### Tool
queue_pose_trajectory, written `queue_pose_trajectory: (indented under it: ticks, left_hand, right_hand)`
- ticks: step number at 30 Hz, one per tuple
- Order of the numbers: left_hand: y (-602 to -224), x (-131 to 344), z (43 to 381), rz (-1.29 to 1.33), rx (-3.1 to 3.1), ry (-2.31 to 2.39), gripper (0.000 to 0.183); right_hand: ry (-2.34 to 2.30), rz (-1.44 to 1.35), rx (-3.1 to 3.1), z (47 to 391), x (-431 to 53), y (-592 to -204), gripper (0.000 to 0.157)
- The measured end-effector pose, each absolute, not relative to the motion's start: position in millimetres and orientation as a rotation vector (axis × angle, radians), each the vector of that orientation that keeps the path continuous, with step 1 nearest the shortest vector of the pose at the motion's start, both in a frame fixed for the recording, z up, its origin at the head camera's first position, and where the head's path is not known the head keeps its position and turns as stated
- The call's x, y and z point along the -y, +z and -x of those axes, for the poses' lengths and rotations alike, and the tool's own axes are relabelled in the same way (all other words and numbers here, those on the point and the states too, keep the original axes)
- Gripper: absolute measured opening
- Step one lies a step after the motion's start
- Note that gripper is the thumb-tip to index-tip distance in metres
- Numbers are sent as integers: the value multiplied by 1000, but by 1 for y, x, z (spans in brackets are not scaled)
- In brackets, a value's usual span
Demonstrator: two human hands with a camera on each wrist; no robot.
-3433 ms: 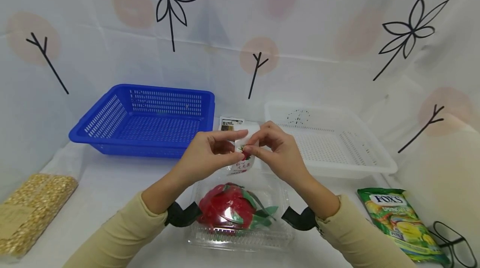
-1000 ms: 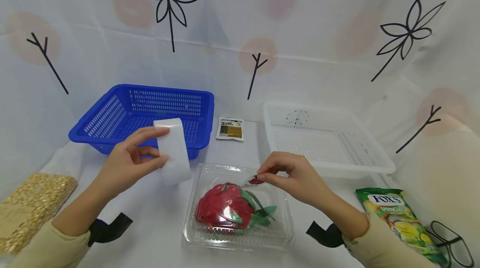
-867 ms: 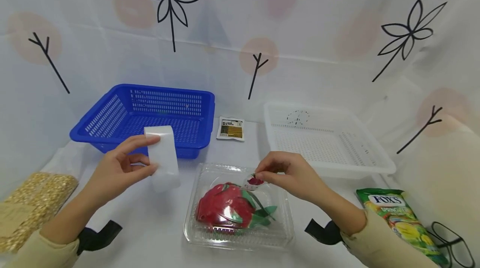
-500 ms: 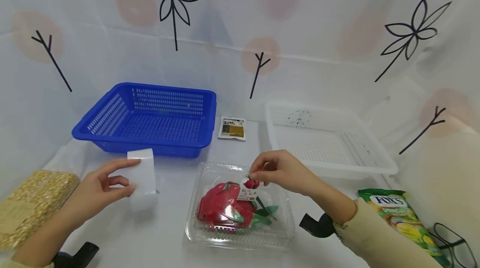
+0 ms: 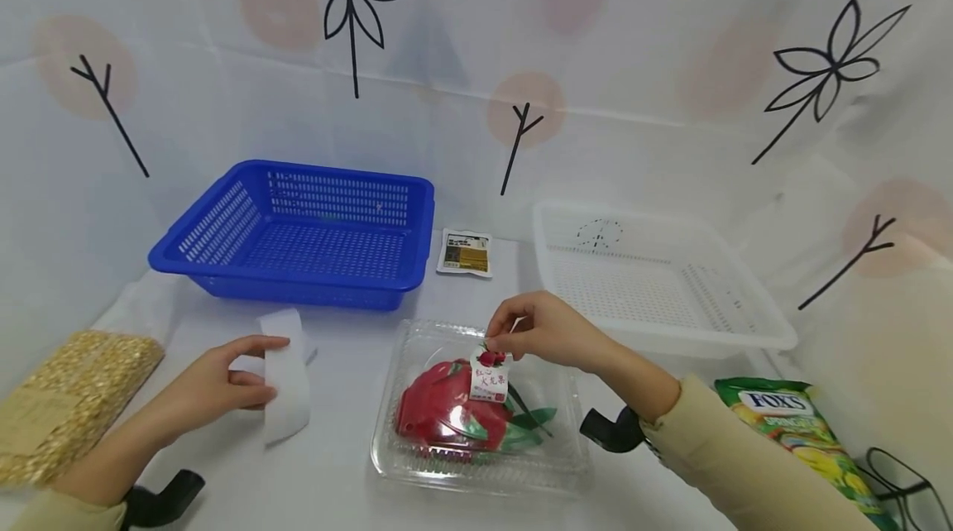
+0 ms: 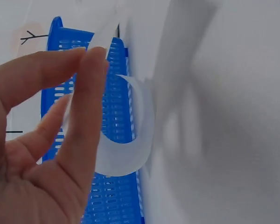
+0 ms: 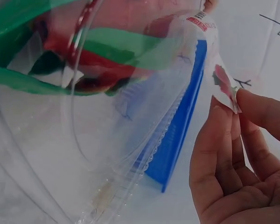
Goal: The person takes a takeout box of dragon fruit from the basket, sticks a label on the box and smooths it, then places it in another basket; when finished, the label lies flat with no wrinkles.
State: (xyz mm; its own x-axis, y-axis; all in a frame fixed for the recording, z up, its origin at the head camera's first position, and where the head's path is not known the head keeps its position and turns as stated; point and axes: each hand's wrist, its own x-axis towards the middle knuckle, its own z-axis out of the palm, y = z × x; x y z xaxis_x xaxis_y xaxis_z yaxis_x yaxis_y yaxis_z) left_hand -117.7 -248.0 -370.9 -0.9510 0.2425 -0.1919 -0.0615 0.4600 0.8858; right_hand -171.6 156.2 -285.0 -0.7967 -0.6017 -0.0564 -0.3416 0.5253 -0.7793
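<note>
In the head view my right hand [image 5: 547, 332] pinches the top end of a white sticker [image 5: 489, 386] printed with a red fruit and writing. The sticker hangs over the lid of a clear plastic clamshell box [image 5: 405, 473]. Inside the box is a red dragon fruit [image 5: 435, 419] with green scales. Seen from the right wrist, the sticker [image 7: 226, 86] bends between the fingertips and the lid; its lower end seems to lie against the plastic. My left hand [image 5: 201, 390] pinches a white paper strip [image 5: 289, 399] left of the box. The strip [image 6: 126, 161] curls in the left wrist view.
Behind the left hand stands a blue basket [image 5: 313, 287], with a white basket [image 5: 752, 337] at the back right. A small sachet [image 5: 466, 253] lies between them. A bag of corn kernels [image 5: 97, 374] is at the left; a green Fox's candy bag [image 5: 792, 432] is at the right.
The sticker has come apart from the strip. My left hand has carried the strip left and down. My right hand has brought the sticker over the box and shifted slightly left.
</note>
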Motion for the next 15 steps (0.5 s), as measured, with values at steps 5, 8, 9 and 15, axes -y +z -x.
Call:
queue_pose_trajectory:
  ticks: [5, 8, 9, 15]
  left_hand:
    - [-372, 250, 127, -106, -2505, 1297, 65]
    - [-369, 252, 131, -127, -2630, 1087, 61]
    - [-368, 252, 132, -140, -2676, 1007, 60]
    - [-357, 251, 132, -204, -2967, 687, 60]
  right_hand:
    - [-1115, 780, -2456, 176, -156, -289, 9]
    - [-1105, 795, -2455, 176, -156, -289, 9]
    - [-1102, 799, -2456, 176, -156, -289, 9]
    - [-1091, 811, -2466, 177, -155, -289, 8]
